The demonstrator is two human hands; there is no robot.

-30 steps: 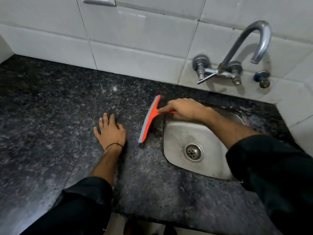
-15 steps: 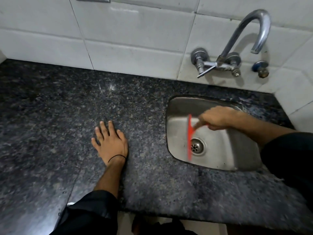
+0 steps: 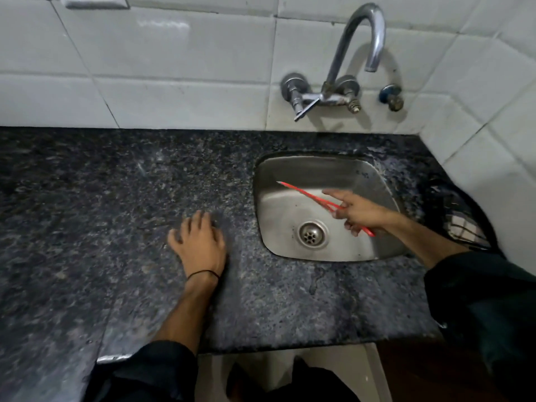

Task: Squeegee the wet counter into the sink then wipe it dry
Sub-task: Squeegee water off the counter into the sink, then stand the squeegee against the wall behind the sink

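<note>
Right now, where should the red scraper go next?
Probably back onto the counter left of the sink for another pull. The right hand holds the squeegee over the basin, off the stone; the left hand rests flat there.

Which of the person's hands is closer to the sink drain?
The right hand. It holds the red squeegee over the sink basin, just beside the drain. The left hand lies flat on the counter, outside the sink.

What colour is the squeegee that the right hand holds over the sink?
Red-orange. The squeegee, held by the right hand, shows best in the head view, against the steel sink.
</note>
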